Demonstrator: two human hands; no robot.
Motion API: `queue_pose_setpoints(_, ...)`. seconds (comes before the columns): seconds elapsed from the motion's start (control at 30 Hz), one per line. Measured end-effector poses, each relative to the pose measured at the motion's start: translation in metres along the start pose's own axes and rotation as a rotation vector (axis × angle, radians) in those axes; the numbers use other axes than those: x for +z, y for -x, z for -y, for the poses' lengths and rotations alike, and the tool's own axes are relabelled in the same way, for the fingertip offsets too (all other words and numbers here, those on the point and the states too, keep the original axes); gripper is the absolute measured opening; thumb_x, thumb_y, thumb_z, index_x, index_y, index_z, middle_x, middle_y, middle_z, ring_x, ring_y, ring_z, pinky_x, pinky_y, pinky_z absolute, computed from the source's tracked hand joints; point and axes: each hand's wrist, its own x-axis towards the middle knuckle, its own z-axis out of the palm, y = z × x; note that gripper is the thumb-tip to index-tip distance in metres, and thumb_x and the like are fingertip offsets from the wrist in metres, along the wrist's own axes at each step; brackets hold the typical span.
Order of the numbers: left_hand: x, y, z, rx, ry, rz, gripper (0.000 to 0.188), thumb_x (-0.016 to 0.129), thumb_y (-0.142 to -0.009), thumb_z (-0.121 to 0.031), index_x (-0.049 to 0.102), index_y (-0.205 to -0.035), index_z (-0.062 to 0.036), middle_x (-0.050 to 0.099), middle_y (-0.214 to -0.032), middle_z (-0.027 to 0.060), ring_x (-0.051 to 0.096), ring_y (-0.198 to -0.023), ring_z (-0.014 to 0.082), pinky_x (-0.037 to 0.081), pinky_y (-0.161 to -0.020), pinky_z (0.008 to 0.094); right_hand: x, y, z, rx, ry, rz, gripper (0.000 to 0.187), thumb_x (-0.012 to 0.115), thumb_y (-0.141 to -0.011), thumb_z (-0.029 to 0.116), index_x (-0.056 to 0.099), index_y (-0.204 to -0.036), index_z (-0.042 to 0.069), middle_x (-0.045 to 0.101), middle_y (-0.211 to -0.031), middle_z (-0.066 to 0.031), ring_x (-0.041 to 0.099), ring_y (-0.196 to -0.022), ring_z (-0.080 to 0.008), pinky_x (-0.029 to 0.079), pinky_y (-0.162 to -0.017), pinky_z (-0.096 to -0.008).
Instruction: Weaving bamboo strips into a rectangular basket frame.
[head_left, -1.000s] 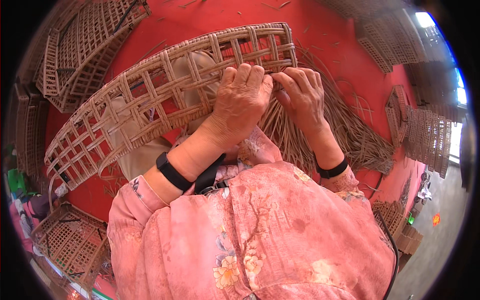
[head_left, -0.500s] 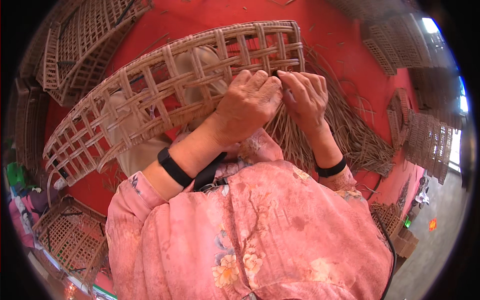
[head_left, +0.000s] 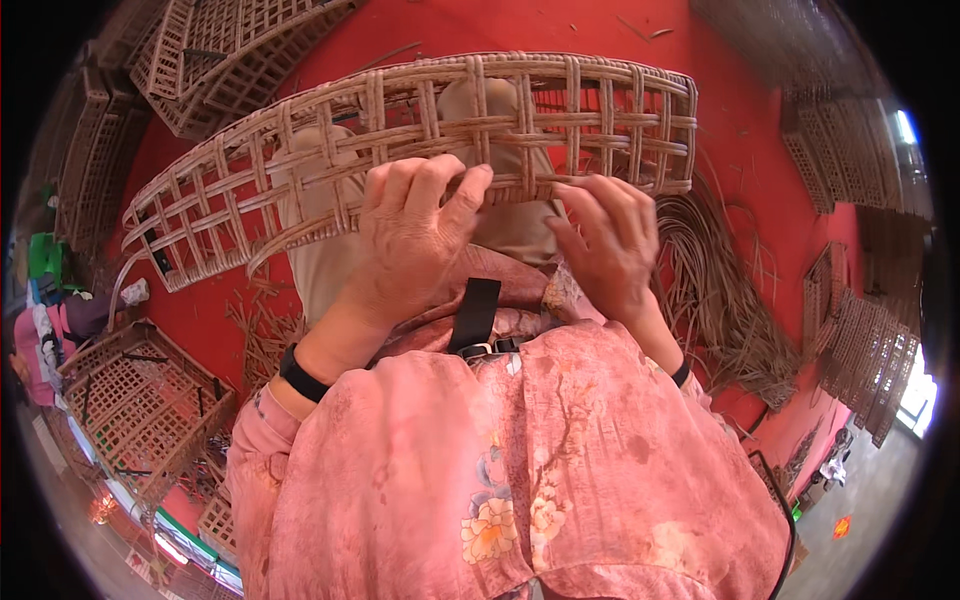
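A long, curved wicker basket (head_left: 400,140) with an open lattice of brown strands lies across my lap, over my knees. My left hand (head_left: 415,225) is closed over its near edge, fingers curled on the weave and thumb pointing right along the rim. Just right of it, my right hand (head_left: 612,240) has its bent fingertips at the same edge, the thumb apart from them and slight blur on the fingers. A loose strand (head_left: 125,270) hangs from the basket's left end, beside a black patch on the frame.
A heap of long brown strands (head_left: 740,310) lies on the red floor (head_left: 730,130) to the right. Wicker pieces are stacked at the far left (head_left: 220,60) and the right (head_left: 870,350). Another basket (head_left: 145,405) sits at the near left. Cut scraps (head_left: 265,330) litter the floor.
The basket has shifted right and its right end has dropped lower in view. My hands have moved apart, the left one leftward along the edge; the right thumb has come away from its fingers.
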Motion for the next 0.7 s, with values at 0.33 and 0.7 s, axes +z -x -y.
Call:
queue_pose_setpoints(0.33, 0.009, 0.007, 0.011, 0.068, 0.067, -0.066, 0.039, 0.071, -0.075, -0.013, 0.069, -0.115, -0.0087, 0.057, -0.1, 0.0033, 0.054, -0.095, 0.0241, 0.044, -0.084, 0.0379, 0.023, -0.032, 0.021, 0.034, 0.05, 0.117, 0.032, 0.071, -0.068, 0.011, 0.068, -0.1, 0.014, 0.057, -0.097, -0.0047, 0.056, -0.092, -0.0258, 0.043, -0.082, -0.0406)
queue_pose_setpoints(0.7, 0.021, 0.011, 0.021, 0.187, 0.081, -0.114, 0.023, 0.064, -0.079, -0.014, 0.067, -0.101, -0.0058, 0.056, -0.089, 0.0042, 0.054, -0.09, 0.0231, 0.045, -0.085, 0.0382, 0.026, -0.024, 0.018, -0.032, 0.065, 0.178, 0.025, 0.075, -0.072, 0.015, 0.067, -0.096, 0.012, 0.059, -0.095, -0.0057, 0.057, -0.09, -0.0266, 0.043, -0.079, -0.0403)
